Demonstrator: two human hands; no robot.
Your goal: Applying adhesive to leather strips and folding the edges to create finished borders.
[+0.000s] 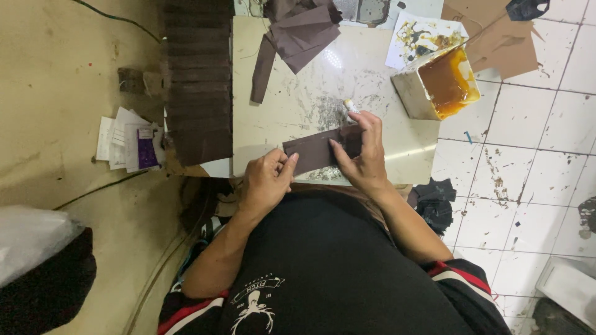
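The left hand (266, 181) is pinching the near end of a dark brown strip (315, 151) on the table (372, 80); the right hand (366, 158), fingers spread, is pressing it flat while holding a brush (351, 107).

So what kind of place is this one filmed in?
Probably a small craft workshop for leather or similar goods, set up on a tiled floor. A low, glue-smeared white work board holds dark brown cut strips, an open tin of amber glue stands beside, and more brown pieces are stacked.
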